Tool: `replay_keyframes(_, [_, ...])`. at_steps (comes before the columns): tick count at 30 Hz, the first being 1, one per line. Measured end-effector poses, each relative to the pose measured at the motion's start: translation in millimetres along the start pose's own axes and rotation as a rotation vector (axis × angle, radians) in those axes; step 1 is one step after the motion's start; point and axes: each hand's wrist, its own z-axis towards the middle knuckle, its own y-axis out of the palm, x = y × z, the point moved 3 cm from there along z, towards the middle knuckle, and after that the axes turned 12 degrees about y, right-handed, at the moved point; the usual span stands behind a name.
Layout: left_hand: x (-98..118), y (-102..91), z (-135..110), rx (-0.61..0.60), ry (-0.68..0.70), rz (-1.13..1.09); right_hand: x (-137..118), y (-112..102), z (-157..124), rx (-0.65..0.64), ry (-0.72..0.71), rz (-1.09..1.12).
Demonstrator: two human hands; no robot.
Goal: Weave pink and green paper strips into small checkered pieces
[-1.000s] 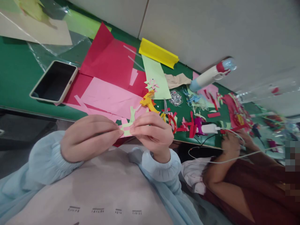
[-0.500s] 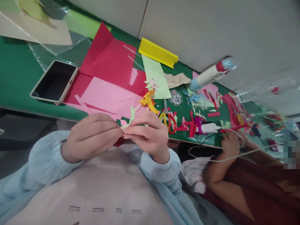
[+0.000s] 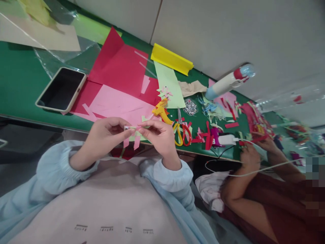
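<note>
Between my hands, at the table's front edge, is a small piece of pink and light green paper strips (image 3: pixel 136 142), its pink ends hanging down. My left hand (image 3: pixel 108 137) pinches its left side between thumb and fingers. The right side is pinched by the fingertips of my right hand (image 3: pixel 160 137). Just beyond my right hand lies a yellow glue gun (image 3: pixel 161 111). Scissors with yellow and red handles (image 3: pixel 187 133) rest to the right of that hand. Pink paper (image 3: pixel 122 101) spreads on the table behind my hands.
A phone (image 3: pixel 61 89) lies at the left. Red paper (image 3: pixel 119 64), a yellow folded piece (image 3: pixel 171 58) and a bottle (image 3: pixel 230 83) are farther back. A purple device (image 3: pixel 216 136) with a cable is at the right, near a co-worker's hands (image 3: pixel 250 156).
Both my hands have turned so that the thumbs and the paper strips show; the pink ends now hang below my fingers. The co-worker's hands have shifted slightly.
</note>
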Motion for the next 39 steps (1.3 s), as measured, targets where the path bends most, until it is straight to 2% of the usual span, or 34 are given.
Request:
replay_keyframes(4, [-6,1.7,1,-0.016,-0.093,-0.103,-1,2,1,0.018,-0.019,-0.006])
replay_keyframes(11, [-17,2.1,2,-0.026,-0.116,-0.090,3,4,4,0.009,0.051,-0.014])
replay_keyframes(19, [-27,7.6,4,-0.162,-0.231,-0.211,13,1,12,0.091,0.046,0.008])
replay_keyframes(27, [-27,12.5,7,-0.203,-0.297,-0.235,20,3,23,-0.001,0.136,-0.004])
replay_keyframes(32, [-30,14.0,5,-0.238,-0.382,-0.234,24,3,29,0.020,0.162,0.013])
replay_keyframes(39, [-32,14.3,6,-0.233,-0.322,-0.239,27,3,31,0.039,0.144,0.032])
